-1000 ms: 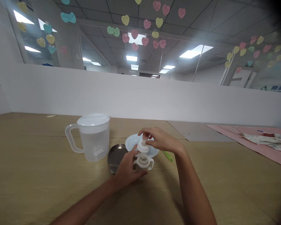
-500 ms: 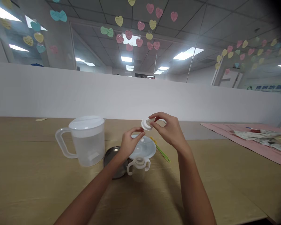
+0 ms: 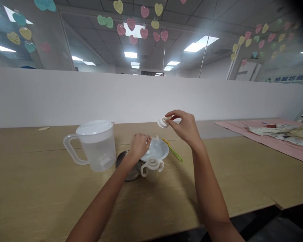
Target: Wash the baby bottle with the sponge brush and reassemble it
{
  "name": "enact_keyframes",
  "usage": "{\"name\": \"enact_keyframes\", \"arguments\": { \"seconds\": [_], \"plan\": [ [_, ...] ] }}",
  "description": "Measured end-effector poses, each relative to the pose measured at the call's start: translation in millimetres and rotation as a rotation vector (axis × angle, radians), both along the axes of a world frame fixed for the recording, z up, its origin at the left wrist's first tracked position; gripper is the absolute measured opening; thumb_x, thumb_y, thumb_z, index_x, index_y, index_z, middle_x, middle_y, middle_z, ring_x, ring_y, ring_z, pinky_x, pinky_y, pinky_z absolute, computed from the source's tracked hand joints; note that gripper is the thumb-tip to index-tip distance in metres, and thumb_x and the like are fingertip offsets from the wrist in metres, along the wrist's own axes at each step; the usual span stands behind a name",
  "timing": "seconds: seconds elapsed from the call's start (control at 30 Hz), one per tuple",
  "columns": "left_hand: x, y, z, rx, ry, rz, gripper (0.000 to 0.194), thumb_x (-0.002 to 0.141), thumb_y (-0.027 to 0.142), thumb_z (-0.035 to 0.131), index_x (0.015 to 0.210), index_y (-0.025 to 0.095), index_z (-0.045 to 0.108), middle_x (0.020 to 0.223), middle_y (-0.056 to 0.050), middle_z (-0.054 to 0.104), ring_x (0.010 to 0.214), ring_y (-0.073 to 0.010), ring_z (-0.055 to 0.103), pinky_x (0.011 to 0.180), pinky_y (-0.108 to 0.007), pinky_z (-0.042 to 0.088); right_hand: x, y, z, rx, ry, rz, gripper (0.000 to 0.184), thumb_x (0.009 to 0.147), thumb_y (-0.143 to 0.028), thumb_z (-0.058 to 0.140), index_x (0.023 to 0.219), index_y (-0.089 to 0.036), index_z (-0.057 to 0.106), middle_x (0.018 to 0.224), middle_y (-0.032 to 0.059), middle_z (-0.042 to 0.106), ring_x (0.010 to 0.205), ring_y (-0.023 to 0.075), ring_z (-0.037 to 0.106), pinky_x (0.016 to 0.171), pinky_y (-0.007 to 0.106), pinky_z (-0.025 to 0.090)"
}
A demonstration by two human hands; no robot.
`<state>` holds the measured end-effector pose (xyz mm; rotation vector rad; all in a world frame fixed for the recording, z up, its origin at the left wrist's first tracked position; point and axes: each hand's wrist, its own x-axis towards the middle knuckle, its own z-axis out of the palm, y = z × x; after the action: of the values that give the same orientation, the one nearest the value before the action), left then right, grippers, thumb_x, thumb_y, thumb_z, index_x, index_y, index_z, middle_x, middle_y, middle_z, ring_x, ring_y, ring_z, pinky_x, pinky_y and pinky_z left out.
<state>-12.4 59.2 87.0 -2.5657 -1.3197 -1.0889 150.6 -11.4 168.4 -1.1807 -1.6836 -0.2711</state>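
Note:
My right hand (image 3: 184, 127) is raised above the table, pinching a white screw collar with a translucent insert (image 3: 163, 122) between its fingertips. My left hand (image 3: 139, 146) hangs curled at the plate's left rim, its fingers hiding whatever may lie inside them. Beneath it sit a pale blue-white plate (image 3: 158, 151) and a round steel dish (image 3: 132, 173). In front of the plate stands a clear two-handled baby bottle (image 3: 151, 173) with no collar on it. A small white tip (image 3: 156, 137) shows behind the plate, too small to name.
A clear plastic jug with a white lid (image 3: 97, 149) stands left of the dish. A green utensil (image 3: 174, 154) lies right of the plate. Farther right, a pink mat (image 3: 267, 137) holds crumpled packets (image 3: 280, 132) on the wooden table (image 3: 40, 168), backed by a white partition (image 3: 141, 97).
My right hand has risen slightly and shifted right with the collar. My left hand has dropped toward the plate and curled. The view has tilted upward; the bottle has not been touched.

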Motion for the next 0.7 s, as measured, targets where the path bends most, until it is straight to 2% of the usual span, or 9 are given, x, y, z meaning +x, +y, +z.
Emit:
{"name": "enact_keyframes", "arguments": {
  "seconds": [0.13, 0.23, 0.4, 0.53, 0.7],
  "plan": [
    [3.9, -3.6, -4.2, -0.078, 0.384, 0.013, 0.024, 0.079, 0.017, 0.043, 0.083, 0.017, 0.067, 0.084, -0.010, 0.066, 0.084, -0.0226, 0.056, 0.075, -0.034, 0.038, 2.5, 0.6, -0.4, -0.010, 0.006, 0.018, 0.016, 0.073, -0.021, 0.050, 0.084, -0.019, 0.061, 0.087, 0.0007, 0.063, 0.074, 0.0133, 0.057, 0.068, 0.026, 0.042],
    [5.8, -3.8, -11.3, -0.136, 0.500, 0.000, 0.025, 0.077, 0.012, 0.042, 0.079, 0.014, 0.067, 0.083, -0.013, 0.065, 0.081, -0.0232, 0.057, 0.071, -0.033, 0.038, 3.3, 2.5, -1.2, -0.031, -0.001, 0.032, 0.015, 0.073, -0.020, 0.051, 0.084, -0.020, 0.062, 0.087, -0.0002, 0.063, 0.074, 0.0126, 0.057, 0.068, 0.025, 0.041],
    [6.0, -0.6, -22.6, -0.158, 0.515, 0.003, 0.023, 0.075, 0.010, 0.043, 0.076, 0.011, 0.066, 0.079, -0.015, 0.064, 0.076, -0.0218, 0.057, 0.067, -0.031, 0.038, 1.3, 4.1, -2.3, -0.072, -0.010, 0.032, 0.015, 0.073, -0.020, 0.051, 0.083, -0.020, 0.062, 0.085, -0.0011, 0.063, 0.072, 0.0119, 0.057, 0.068, 0.025, 0.040],
    [5.9, -0.8, -24.4, -0.161, 0.518, -0.007, 0.021, 0.075, 0.014, 0.045, 0.075, 0.012, 0.066, 0.077, -0.013, 0.064, 0.073, -0.0196, 0.057, 0.066, -0.029, 0.038, -1.5, 2.8, -0.7, -0.109, 0.000, 0.037, 0.015, 0.073, -0.020, 0.051, 0.083, -0.021, 0.062, 0.084, -0.0006, 0.064, 0.072, 0.0126, 0.057, 0.066, 0.025, 0.040],
    [6.0, -0.5, -26.5, -0.185, 0.495, 0.010, 0.024, 0.076, 0.015, 0.042, 0.074, 0.013, 0.066, 0.079, -0.014, 0.064, 0.075, -0.0216, 0.057, 0.067, -0.031, 0.038, -2.7, 2.2, 2.1, -0.135, 0.010, 0.056, 0.015, 0.073, -0.020, 0.051, 0.082, -0.021, 0.062, 0.083, -0.0004, 0.064, 0.072, 0.0130, 0.057, 0.069, 0.025, 0.041]
  ]
}}
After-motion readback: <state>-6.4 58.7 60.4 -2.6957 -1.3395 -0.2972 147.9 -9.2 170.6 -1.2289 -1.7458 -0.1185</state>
